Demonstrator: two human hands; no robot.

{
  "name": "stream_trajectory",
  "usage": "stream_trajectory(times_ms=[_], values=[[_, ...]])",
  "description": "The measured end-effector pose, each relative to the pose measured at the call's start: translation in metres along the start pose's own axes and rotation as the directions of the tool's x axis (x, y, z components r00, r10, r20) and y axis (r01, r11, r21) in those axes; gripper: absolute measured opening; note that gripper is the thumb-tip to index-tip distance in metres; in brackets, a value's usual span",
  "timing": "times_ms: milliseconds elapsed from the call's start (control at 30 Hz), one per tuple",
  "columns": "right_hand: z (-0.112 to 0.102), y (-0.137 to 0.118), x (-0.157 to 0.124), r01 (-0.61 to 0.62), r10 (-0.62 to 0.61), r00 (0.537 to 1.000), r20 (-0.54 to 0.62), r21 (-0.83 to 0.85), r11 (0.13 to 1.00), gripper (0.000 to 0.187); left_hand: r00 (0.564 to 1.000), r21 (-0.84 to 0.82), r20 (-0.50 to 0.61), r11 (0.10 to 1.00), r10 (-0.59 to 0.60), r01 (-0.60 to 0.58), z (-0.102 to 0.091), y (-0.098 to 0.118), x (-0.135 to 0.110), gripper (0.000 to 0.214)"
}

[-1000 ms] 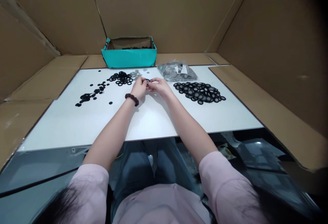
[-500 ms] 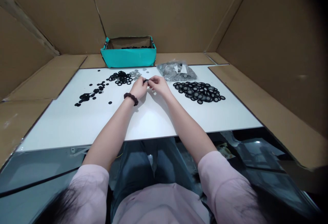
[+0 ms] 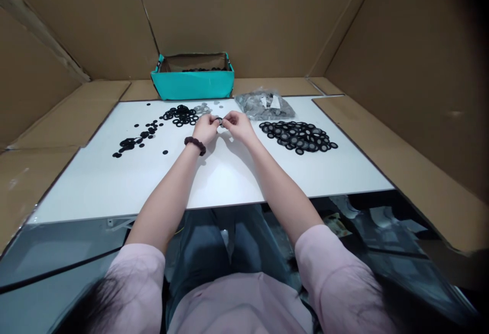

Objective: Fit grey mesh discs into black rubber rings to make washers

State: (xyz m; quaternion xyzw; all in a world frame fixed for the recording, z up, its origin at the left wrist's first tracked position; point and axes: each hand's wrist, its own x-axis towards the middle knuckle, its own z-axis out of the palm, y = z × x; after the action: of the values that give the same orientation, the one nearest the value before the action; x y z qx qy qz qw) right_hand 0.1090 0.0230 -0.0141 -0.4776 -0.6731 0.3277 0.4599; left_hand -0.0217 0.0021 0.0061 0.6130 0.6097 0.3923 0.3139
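My left hand (image 3: 205, 129) and my right hand (image 3: 237, 125) meet above the middle of the white table. Pinched between their fingertips is a small black ring (image 3: 219, 119), partly covered by the fingers. Behind and left of my left hand is a heap of black rings (image 3: 181, 115), with flat grey discs (image 3: 202, 108) beside it. Small solid black discs (image 3: 128, 143) lie scattered farther left. To the right of my right hand spreads a big pile of black rings with grey centres (image 3: 301, 138).
At the back a turquoise box (image 3: 193, 85) holds dark pieces. A clear plastic bag of grey discs (image 3: 265, 105) lies behind my right hand. Cardboard walls (image 3: 244, 18) enclose the white table (image 3: 114, 191) at the back and sides.
The black ring has tilted between my fingertips, and more of its opening shows. Both hands stay at nearly the same spot; the piles look unchanged.
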Motion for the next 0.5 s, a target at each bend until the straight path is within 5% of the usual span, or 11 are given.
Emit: stream_trajectory(times_ms=[333,500], values=[[0.0037,0.0037,-0.0026,-0.177,0.168,0.984,0.062,0.213,0.961,0.014,0.999,0.112,-0.011,0.993,0.036,-0.035,-0.0014,0.0019,-0.0051,0.012],[0.0048,-0.0026,-0.0038,-0.222,0.234,0.972,0.022,0.412,0.884,0.015,0.999,0.020,-0.001,0.999,0.032,-0.032,0.0024,0.0015,-0.0014,0.014]])
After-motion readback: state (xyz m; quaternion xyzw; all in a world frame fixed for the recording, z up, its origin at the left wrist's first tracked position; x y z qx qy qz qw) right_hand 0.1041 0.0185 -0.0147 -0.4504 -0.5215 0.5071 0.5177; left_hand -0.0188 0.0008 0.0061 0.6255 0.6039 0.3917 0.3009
